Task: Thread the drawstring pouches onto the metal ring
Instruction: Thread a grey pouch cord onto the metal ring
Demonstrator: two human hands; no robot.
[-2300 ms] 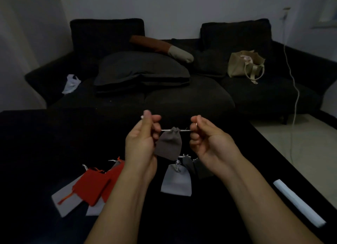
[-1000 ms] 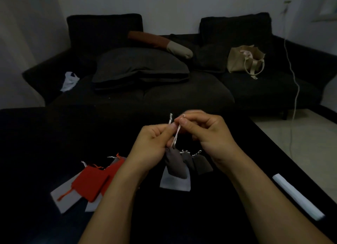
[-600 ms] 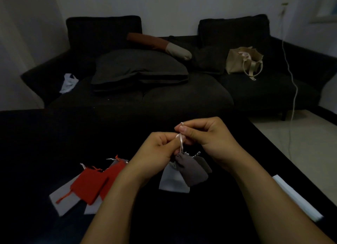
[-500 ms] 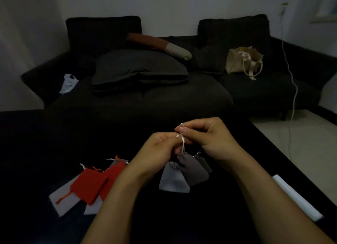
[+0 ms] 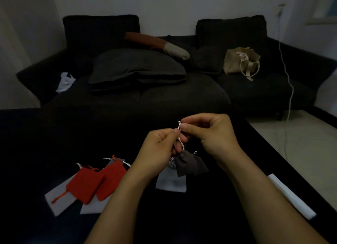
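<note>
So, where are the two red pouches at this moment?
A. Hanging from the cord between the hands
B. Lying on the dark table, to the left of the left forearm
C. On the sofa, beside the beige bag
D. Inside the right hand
B: the two red pouches lie on the dark table, partly over pale grey ones, left of the forearm, and neither hand touches them.

The metal ring cannot be made out — the fingers of the left hand point(image 5: 160, 149) and right hand point(image 5: 212, 134) cover where the pale drawstring point(image 5: 179, 134) runs. The light grey pouch point(image 5: 170, 181) is partly hidden behind the dark grey pouch point(image 5: 186, 164) — both forearms leave the bottom edge
</note>
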